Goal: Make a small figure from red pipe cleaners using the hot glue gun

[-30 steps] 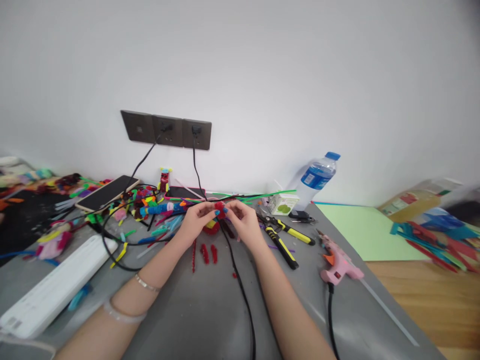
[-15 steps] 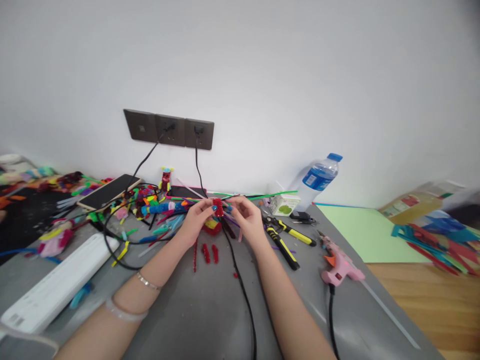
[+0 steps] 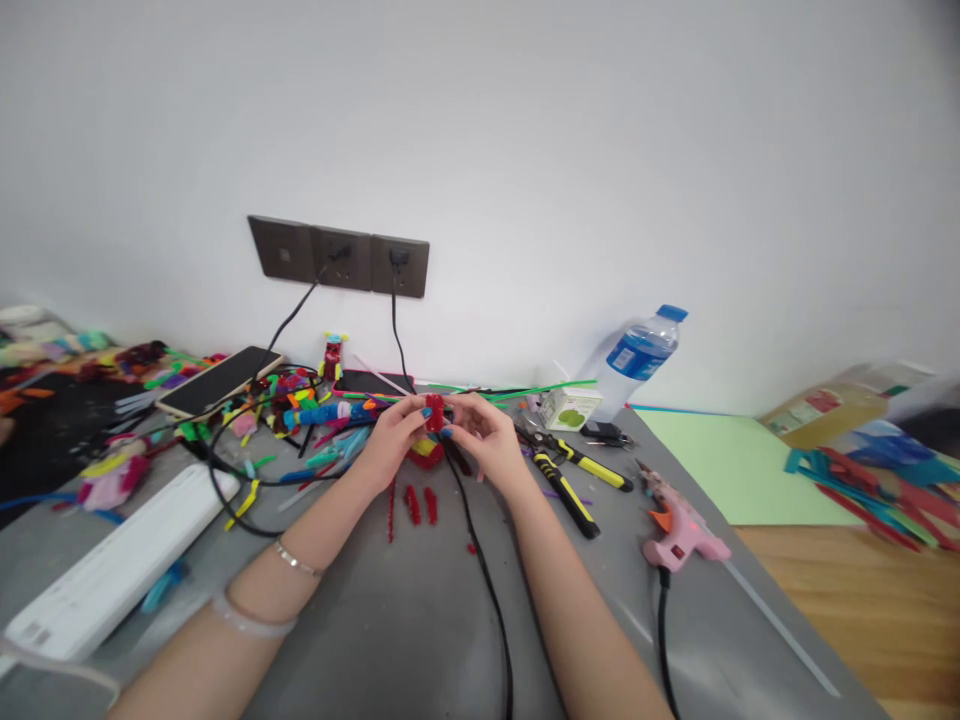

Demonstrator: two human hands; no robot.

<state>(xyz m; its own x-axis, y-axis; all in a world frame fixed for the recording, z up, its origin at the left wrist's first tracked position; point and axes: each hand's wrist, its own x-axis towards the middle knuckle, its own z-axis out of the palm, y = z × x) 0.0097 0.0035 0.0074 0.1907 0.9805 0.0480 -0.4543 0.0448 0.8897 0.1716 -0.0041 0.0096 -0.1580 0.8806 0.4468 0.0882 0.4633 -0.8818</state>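
Note:
A small red fuzzy piece, seemingly bent pipe cleaner [image 3: 434,413], is held up between both hands over the middle of the table. My left hand [image 3: 397,437] pinches its left side with thumb and fingers. From the other side, my right hand [image 3: 484,437] grips it, its thumb near the lower right edge. Below the hands lies a red and yellow fuzzy piece [image 3: 426,452], partly covered. Closer to me, two short red fuzzy pieces [image 3: 412,505] and a thin red strip [image 3: 391,510] rest on the grey table [image 3: 390,620].
Yellow-black pliers [image 3: 566,495] and a pink glue gun [image 3: 682,535] lie to the right. A bottle [image 3: 641,355] and a small box [image 3: 570,409] stand near the wall. At left are a white power strip [image 3: 124,565], a phone [image 3: 221,383] and loose craft pieces. A black cable [image 3: 484,570] crosses the middle.
My right thumb has shifted left and down, closer to the red piece's lower edge. The red piece has turned slightly in my fingers; the table items look unchanged.

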